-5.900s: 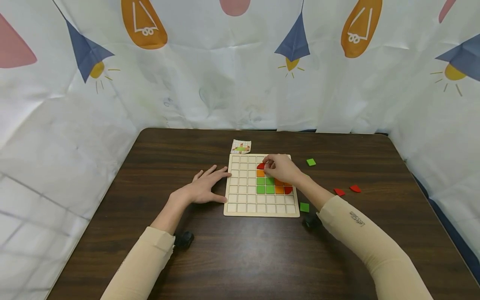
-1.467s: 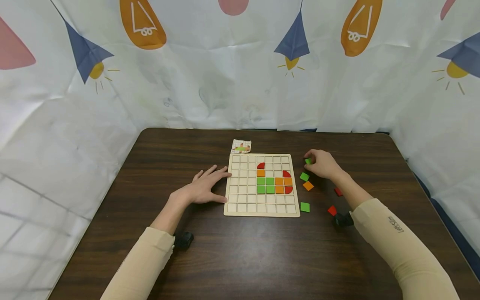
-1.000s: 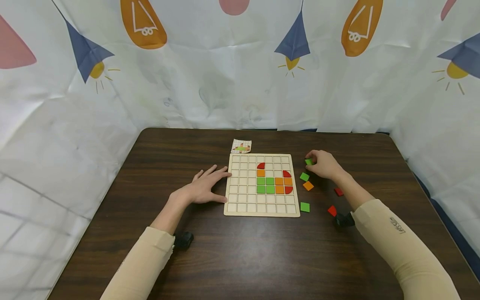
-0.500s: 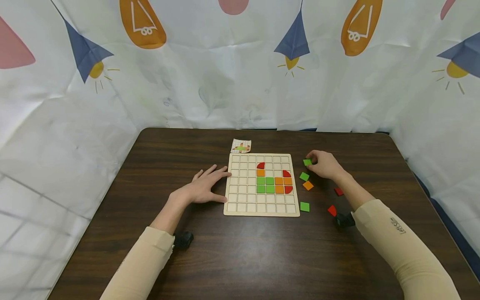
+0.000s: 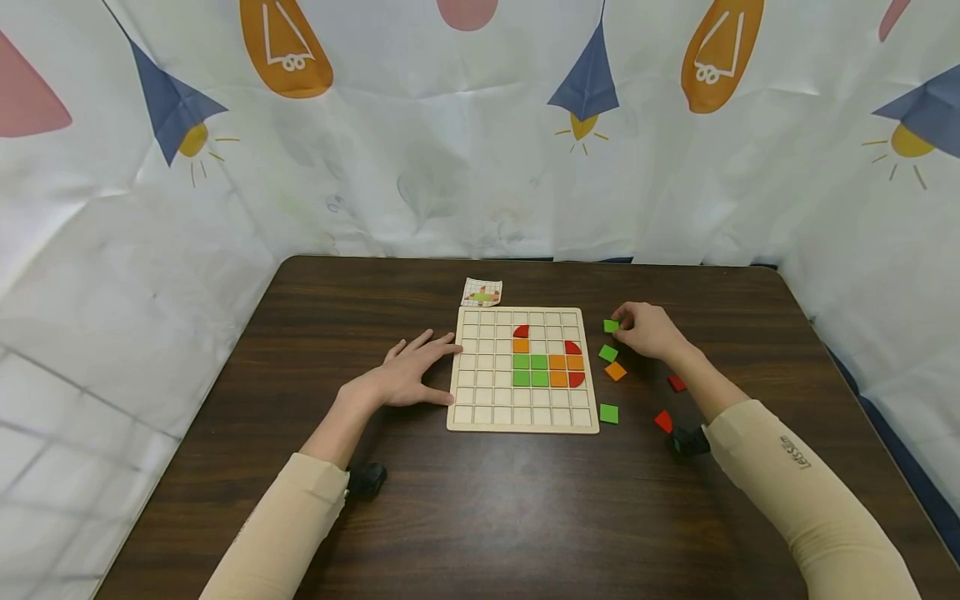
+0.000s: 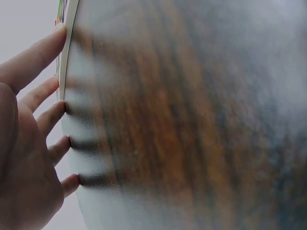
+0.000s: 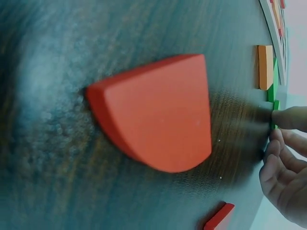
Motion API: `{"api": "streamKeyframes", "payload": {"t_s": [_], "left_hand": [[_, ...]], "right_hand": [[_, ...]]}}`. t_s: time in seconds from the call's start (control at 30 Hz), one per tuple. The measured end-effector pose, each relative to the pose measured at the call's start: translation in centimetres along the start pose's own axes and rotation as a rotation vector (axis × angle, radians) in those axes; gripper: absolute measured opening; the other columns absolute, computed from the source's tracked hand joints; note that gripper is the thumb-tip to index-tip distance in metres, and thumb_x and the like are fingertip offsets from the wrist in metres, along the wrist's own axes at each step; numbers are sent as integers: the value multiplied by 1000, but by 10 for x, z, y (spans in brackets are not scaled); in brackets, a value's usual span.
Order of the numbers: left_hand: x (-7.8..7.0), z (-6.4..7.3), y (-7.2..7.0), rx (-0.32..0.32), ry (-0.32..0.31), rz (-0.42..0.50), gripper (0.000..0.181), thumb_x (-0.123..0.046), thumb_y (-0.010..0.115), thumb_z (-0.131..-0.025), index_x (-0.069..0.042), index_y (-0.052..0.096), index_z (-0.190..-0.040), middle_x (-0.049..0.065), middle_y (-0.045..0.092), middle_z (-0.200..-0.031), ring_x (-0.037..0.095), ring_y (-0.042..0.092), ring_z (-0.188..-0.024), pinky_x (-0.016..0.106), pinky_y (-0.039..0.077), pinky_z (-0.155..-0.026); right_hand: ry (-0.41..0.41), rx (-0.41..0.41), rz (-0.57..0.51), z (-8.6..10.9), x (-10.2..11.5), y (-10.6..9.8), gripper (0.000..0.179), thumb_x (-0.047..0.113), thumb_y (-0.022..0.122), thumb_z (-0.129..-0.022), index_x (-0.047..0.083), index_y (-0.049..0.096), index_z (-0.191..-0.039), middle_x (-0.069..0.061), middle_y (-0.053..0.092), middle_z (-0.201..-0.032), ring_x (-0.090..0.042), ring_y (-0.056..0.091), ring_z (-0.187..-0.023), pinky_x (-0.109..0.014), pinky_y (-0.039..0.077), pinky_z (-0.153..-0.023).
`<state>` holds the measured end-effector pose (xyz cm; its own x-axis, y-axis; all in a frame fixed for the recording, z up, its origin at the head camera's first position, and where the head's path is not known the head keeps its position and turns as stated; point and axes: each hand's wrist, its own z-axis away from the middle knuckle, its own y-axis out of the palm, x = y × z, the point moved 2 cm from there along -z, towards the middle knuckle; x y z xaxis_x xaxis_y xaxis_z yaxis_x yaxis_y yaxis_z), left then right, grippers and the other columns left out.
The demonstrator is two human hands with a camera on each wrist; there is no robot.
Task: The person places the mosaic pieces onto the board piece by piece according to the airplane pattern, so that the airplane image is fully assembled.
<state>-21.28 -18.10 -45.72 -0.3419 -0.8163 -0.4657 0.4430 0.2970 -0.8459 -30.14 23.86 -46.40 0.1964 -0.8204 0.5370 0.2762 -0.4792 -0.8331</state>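
A pale wooden grid board point(image 5: 484, 416) lies mid-table, with green square tiles point(image 5: 530, 371), orange square tiles point(image 5: 558, 370) and red quarter-round pieces point(image 5: 521, 332) set in its cells. My left hand point(image 5: 401, 375) is spread flat, thumb and fingertips at the board's left edge; the left wrist view shows the thumb point(image 6: 36, 60) against that edge. To the right of the board's upper corner, my right hand point(image 5: 649, 331) pinches a green square tile point(image 5: 611, 326) low over the table. In the right wrist view, finger and thumb point(image 7: 290, 118) close on this tile's edge.
Right of the board lie a loose green tile point(image 5: 608, 353), an orange tile point(image 5: 616, 372) and another green tile point(image 5: 609, 414). Red quarter-round pieces point(image 5: 663, 422) lie near the right forearm. A small picture card point(image 5: 482, 292) sits behind the board.
My right hand has left the board's upper part and gone right to the green tile. Over the last second that tile has shifted slightly left at the fingertips. The left hand has stayed put.
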Motion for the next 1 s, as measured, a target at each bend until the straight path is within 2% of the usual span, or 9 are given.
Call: {"api": "streamKeyframes", "payload": {"t_s": [0.27, 0.6, 1.0], "left_hand": [[1, -1, 1, -1, 1, 0, 89, -54, 76, -89, -24, 34, -162, 2, 16, -171, 31, 1, -157, 64, 1, -120], [1, -1, 1, -2, -1, 6, 89, -54, 77, -89, -24, 35, -162, 2, 15, -171, 31, 1, -157, 64, 1, -120], [2, -1, 1, -2, 5, 5, 88, -53, 76, -90, -24, 35, -162, 2, 15, -171, 31, 1, -157, 64, 0, -120]], "right_hand": [[10, -17, -19, 2, 2, 0, 31, 13, 66, -97, -8, 64, -120, -21, 67, -103, -29, 60, -82, -39, 51, -70], [18, -52, -38, 6, 4, 1, 34, 15, 64, -97, -10, 65, -119, -23, 68, -106, -33, 64, -91, -46, 54, -79], [18, -107, -36, 8, 6, -1, 35, 18, 66, -96, -10, 67, -117, -24, 69, -105, -35, 65, -93, -49, 55, -81]]}}
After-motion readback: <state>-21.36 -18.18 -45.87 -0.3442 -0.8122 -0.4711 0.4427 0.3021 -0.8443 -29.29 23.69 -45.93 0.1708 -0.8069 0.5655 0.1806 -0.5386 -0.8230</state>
